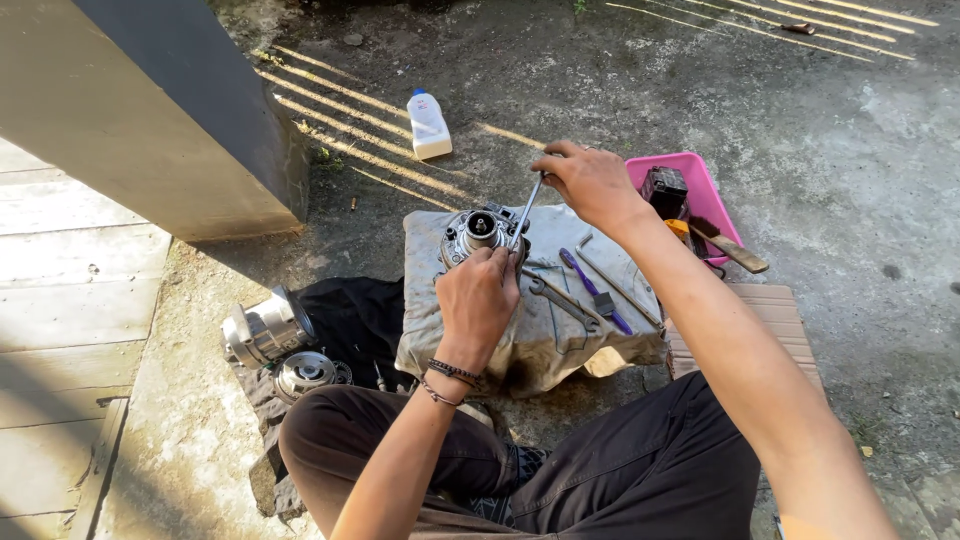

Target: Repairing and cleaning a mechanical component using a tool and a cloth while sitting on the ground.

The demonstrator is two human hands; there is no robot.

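A round metal machine part lies on a dirty grey cloth draped over a block. My left hand rests against the part's near side and steadies it. My right hand grips the top of a slim metal tool whose tip meets the part. On the cloth to the right lie a wrench, a purple-handled screwdriver and a long thin rod.
A pink tray with a dark box and a brush stands at the right. A white bottle stands farther off. Two metal housings rest on black cloth at the left. A grey pillar rises at the left.
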